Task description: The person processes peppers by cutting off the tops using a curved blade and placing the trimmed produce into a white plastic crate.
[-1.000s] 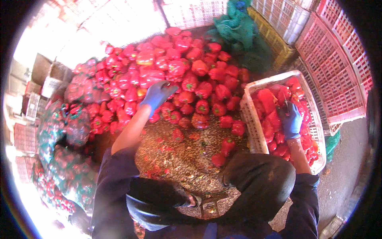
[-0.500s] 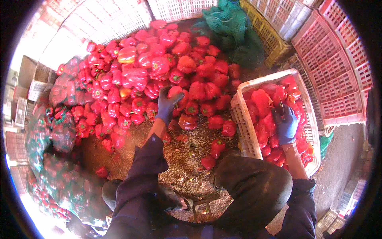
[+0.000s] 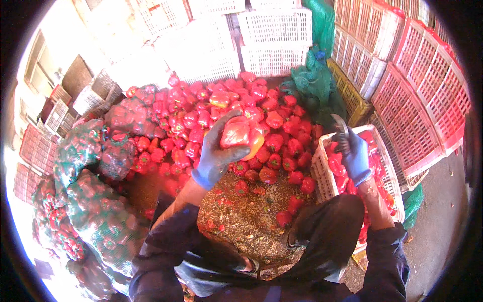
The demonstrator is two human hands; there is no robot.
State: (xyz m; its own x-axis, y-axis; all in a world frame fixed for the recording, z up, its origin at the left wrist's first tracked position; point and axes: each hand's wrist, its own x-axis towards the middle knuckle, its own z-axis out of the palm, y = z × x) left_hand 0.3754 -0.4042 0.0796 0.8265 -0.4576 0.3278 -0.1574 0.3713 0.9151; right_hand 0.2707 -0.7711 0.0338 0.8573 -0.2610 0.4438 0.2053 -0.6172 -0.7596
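Note:
My left hand [image 3: 214, 153], in a blue glove with dark fingers, is wrapped round a large red bell pepper [image 3: 237, 134] with an orange-yellow patch, raised above the heap. My right hand [image 3: 353, 153], gloved the same way, hovers over the left part of a pale plastic crate [image 3: 322, 173] filled with red bell peppers [image 3: 338, 165]. Its fingers are stretched out and apart, with no pepper in them. A wide heap of red bell peppers [image 3: 274, 141] lies on the floor in front of me.
Bulging green net sacks of peppers [image 3: 103, 214] line the left side. Stacked white crates [image 3: 275, 60] stand behind the heap, and pink crates [image 3: 410, 100] at the right. Green netting [image 3: 314, 83] hangs beside a yellow crate [image 3: 354, 98]. Two loose peppers lie near my knee [image 3: 327, 221].
My left hand has lifted a bell pepper off the heap toward me. My right hand has risen from among the crate's peppers. The view has tilted up, showing more of the stacked crates.

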